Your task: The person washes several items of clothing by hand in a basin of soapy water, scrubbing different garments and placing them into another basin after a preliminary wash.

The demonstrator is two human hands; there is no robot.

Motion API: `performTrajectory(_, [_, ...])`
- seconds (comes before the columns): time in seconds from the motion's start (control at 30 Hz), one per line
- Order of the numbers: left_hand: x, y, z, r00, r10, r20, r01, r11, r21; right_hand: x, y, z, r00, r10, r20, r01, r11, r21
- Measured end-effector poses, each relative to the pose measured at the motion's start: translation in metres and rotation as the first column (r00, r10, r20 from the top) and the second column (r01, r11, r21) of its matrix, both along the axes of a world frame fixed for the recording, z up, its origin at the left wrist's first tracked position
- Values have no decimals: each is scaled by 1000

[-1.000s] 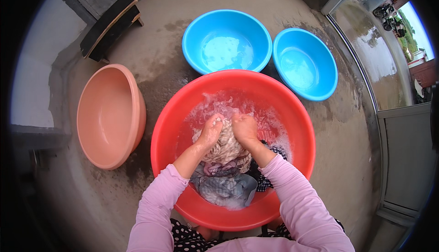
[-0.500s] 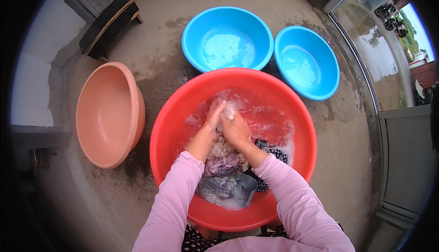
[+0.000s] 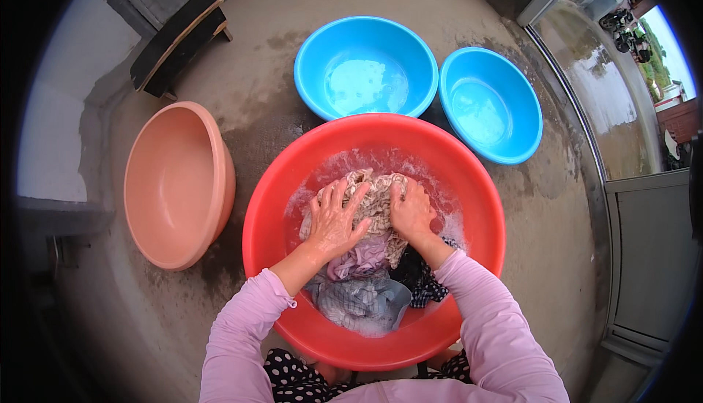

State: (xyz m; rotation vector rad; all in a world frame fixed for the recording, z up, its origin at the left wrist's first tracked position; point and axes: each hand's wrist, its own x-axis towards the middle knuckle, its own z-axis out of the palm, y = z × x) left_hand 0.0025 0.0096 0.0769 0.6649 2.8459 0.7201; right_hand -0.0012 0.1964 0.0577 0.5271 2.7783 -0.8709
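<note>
In front of me is a large red basin (image 3: 482, 234) with wet laundry and sudsy water in it. My left hand (image 3: 333, 220) lies with fingers spread on the left side of a beige patterned cloth (image 3: 377, 202). On that cloth's right side rests my right hand (image 3: 414, 211), its thumb apart from the fingers. Nearer to me lie a lilac cloth (image 3: 360, 258) and a grey checked cloth (image 3: 355, 300). A black-and-white patterned cloth (image 3: 427, 286) sits beside them, below my right wrist. Both hands touch the beige cloth without gripping it.
Two blue basins, a larger one (image 3: 326, 48) and a smaller one (image 3: 505, 73), stand beyond the red basin. A peach basin (image 3: 165, 183) leans tilted at the left. Behind it is a small black stool (image 3: 176, 40). A doorway with a metal track (image 3: 567, 95) opens at the right.
My hands were together over the water at the far part of the basin. They have moved apart and nearer to me, and the beige cloth is now spread between them.
</note>
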Motion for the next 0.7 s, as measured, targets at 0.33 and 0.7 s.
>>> performTrajectory(0.33, [-44, 16, -48, 978, 59, 201, 5, 953, -303, -41, 11, -8, 965, -46, 256, 78, 991, -113])
performTrajectory(0.7, [-52, -20, 56, 820, -202, 535, -357, 549, 756, -15, 35, 104, 996, -58, 74, 94, 630, -771])
